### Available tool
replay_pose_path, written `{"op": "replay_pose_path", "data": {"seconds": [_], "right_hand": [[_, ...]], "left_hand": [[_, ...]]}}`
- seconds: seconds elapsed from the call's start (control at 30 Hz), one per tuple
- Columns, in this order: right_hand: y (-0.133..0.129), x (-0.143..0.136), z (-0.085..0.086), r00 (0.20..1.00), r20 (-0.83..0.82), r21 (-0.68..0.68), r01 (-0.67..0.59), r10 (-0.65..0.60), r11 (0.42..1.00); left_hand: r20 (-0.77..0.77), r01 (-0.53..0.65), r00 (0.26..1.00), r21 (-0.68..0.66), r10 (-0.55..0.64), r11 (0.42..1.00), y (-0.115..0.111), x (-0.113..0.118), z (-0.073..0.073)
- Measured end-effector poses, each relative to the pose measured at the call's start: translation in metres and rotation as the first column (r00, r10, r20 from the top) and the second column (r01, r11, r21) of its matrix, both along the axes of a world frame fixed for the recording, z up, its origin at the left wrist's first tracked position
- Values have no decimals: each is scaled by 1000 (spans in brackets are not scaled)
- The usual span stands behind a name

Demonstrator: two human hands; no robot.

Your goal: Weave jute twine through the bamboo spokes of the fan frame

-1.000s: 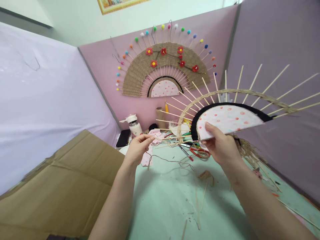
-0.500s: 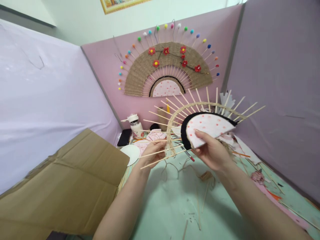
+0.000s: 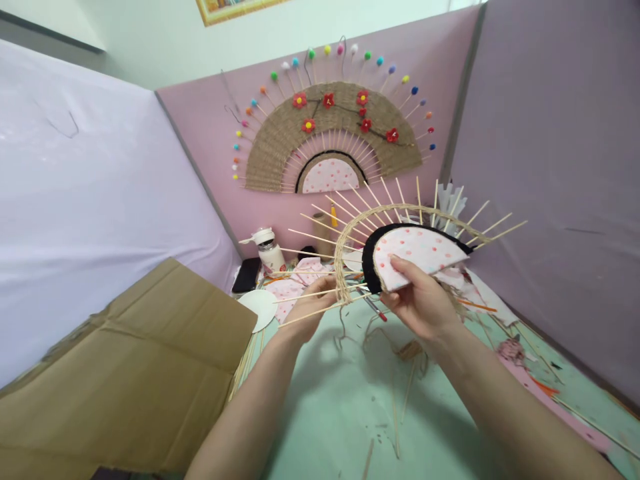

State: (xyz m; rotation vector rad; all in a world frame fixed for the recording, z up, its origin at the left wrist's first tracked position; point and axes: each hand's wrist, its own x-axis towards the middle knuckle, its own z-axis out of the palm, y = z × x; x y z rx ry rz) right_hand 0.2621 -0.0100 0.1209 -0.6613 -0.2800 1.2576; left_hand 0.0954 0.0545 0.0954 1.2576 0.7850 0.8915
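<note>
My right hand (image 3: 423, 300) grips a half-round piece (image 3: 420, 250) covered in white cloth with pink dots and edged in black, thumb on its face. Thin wooden sticks (image 3: 313, 235) fan out from its curved edge. A band of twisted cord (image 3: 373, 215) is woven through the sticks, a little outside the black rim. At the left end of the band, my left hand (image 3: 315, 307) is closed behind the lowest sticks, its fingertips at the cord. Loose cord (image 3: 341, 330) hangs below that end.
A large finished fan (image 3: 335, 110) with red flowers and coloured balls is on the pink wall. Cardboard (image 3: 150, 360) lies at the left. Behind are a white bottle (image 3: 270, 253), a phone (image 3: 246, 275) and a white disc (image 3: 260, 309). Cloth scraps and sticks lie right.
My left hand has moved slightly, its fingers now more behind the sticks. The loose cord end hangs differently, straighter down below the band. The view has shifted a little.
</note>
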Motion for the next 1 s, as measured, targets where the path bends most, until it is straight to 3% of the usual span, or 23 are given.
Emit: {"op": "replay_pose_path", "data": {"seconds": [0.07,0.2,0.3,0.57,0.73,1.0], "right_hand": [[-1,2,2,1000,-8,-15,6,-6,1000],[-2,2,5,1000,-28,-14,9,-9,1000],[-2,1,3,1000,-29,-7,-2,1,1000],[-1,0,0,1000,-17,17,-23,23,1000],[-2,0,1,999,-28,7,-26,26,1000],[-1,-1,-1,999,-28,3,-35,36,999]], "left_hand": [[-44,29,999,102,-24,994,3,-12,7],[95,221,965,208,-245,953,2,-28,14],[131,305,936,163,-327,938,-3,-27,13],[271,432,869,-10,-414,902,-14,-15,10],[243,418,887,-64,-392,906,-16,-15,12],[203,318,926,38,-319,947,-17,-4,6]]}}
